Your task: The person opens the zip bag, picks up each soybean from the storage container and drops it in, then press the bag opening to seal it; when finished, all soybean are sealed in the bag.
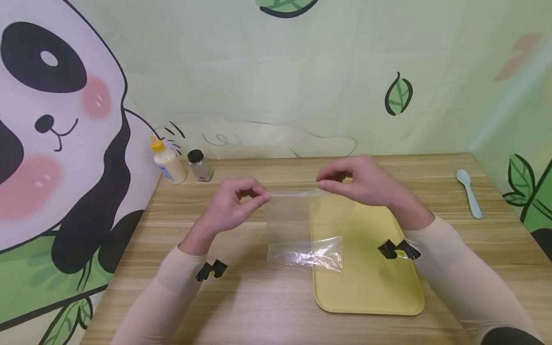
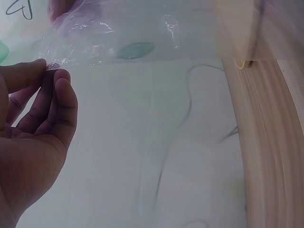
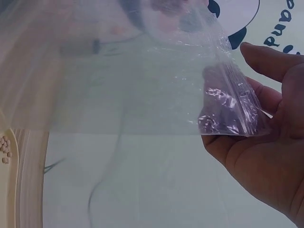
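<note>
While the left hand (image 1: 230,206) pinches one upper corner of a clear zip bag (image 1: 288,223) between thumb and fingertips, the right hand (image 1: 364,179) is at the opposite upper corner; right wrist view shows its fingers behind the film and its thumb apart from it, so firmness of grasp on that side: cannot tell. Bag position: stretched between the hands, mouth strip uppermost, its body partly in front of the left edge of a yellow tray (image 1: 368,287). Lower band of the film creased and glossy. Tray lies on a wood-grain table (image 1: 258,306), right of the middle, its far right part behind the right hand and wrist. Small pale round pieces (image 3: 5,146) noted at the left edge of the right wrist view, within a cream rim. At the table's far left corner: a bottle with a yellow top (image 1: 170,165), and just beside it, to the right, a small jar with a black lid (image 1: 201,167). Near the far right corner, a pale blue spoon (image 1: 469,194), bowl toward the far edge. Both sleeves pale, a black clip on each near the wrist. Backdrop (image 1: 258,86) beyond the far edge: light green, printed with leaves and, at left, a panda.
</note>
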Action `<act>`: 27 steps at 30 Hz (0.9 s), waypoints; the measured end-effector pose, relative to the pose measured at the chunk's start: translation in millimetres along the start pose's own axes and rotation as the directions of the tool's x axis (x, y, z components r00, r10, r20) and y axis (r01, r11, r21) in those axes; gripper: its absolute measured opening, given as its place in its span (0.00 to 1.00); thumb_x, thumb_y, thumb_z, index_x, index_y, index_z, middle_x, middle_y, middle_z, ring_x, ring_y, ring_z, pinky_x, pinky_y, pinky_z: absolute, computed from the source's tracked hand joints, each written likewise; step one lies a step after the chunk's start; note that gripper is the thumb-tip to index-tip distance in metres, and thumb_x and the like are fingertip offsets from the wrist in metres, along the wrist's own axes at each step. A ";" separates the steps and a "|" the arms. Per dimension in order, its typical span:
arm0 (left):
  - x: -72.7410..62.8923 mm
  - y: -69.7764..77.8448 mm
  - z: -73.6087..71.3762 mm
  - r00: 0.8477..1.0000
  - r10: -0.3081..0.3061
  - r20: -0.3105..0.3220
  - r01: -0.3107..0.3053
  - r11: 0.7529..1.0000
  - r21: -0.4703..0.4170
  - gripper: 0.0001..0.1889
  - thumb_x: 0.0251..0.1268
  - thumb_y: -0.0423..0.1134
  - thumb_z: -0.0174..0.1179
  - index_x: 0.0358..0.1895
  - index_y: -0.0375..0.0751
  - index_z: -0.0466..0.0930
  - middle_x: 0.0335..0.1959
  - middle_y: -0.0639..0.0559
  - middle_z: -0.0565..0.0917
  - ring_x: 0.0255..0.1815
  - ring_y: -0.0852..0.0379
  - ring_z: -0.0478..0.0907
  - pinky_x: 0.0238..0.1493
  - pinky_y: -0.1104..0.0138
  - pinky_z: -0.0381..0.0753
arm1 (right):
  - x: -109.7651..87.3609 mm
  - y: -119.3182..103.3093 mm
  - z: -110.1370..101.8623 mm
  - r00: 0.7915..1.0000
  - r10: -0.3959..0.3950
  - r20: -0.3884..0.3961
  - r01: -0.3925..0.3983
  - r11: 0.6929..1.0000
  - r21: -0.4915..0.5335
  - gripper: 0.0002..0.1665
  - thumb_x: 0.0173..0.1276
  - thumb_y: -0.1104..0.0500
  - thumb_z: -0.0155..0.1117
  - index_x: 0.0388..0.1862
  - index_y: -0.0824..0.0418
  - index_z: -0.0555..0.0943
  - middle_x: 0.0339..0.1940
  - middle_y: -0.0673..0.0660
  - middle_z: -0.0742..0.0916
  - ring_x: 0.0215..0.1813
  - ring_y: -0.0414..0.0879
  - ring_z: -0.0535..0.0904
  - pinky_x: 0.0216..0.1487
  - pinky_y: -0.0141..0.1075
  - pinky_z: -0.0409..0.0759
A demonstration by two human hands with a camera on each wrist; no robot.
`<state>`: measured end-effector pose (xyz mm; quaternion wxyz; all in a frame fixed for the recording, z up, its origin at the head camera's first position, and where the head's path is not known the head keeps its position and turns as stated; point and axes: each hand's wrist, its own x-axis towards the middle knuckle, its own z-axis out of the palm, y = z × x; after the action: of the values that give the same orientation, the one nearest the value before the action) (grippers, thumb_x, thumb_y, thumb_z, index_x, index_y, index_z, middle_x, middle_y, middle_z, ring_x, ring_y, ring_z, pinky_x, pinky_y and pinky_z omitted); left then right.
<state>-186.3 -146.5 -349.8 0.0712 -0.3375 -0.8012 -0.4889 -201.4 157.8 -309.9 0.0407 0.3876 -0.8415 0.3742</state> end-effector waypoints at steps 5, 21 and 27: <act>0.7 0.3 0.8 1.000 0.022 -0.004 -0.022 1.000 -0.006 0.02 0.59 0.27 0.65 0.30 0.36 0.83 0.29 0.47 0.86 0.30 0.59 0.80 0.36 0.67 0.84 | 5.3 1.8 1.6 0.999 -0.006 0.039 0.005 1.000 0.010 0.05 0.65 0.60 0.67 0.39 0.58 0.87 0.35 0.47 0.89 0.37 0.38 0.82 0.41 0.31 0.82; -0.6 -0.6 0.2 1.000 0.027 -0.011 -0.027 1.000 -0.013 0.03 0.59 0.27 0.65 0.29 0.36 0.83 0.28 0.47 0.85 0.29 0.59 0.79 0.35 0.63 0.85 | 10.6 -0.2 4.1 0.993 -0.030 0.118 0.030 1.000 -0.003 0.05 0.66 0.58 0.66 0.38 0.56 0.87 0.33 0.45 0.88 0.35 0.37 0.81 0.41 0.34 0.83; -3.6 -1.5 0.8 1.000 0.015 -0.009 -0.015 1.000 -0.005 0.03 0.59 0.27 0.65 0.29 0.37 0.83 0.28 0.47 0.85 0.30 0.58 0.80 0.36 0.67 0.85 | 11.9 -1.6 6.0 0.987 -0.027 0.155 0.027 1.000 0.003 0.05 0.67 0.58 0.66 0.36 0.55 0.87 0.32 0.45 0.88 0.34 0.37 0.81 0.38 0.34 0.82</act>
<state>-184.3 -148.0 -353.0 0.0774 -0.3418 -0.7970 -0.4920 -207.3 145.8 -309.0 -0.0202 0.4268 -0.8367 0.3425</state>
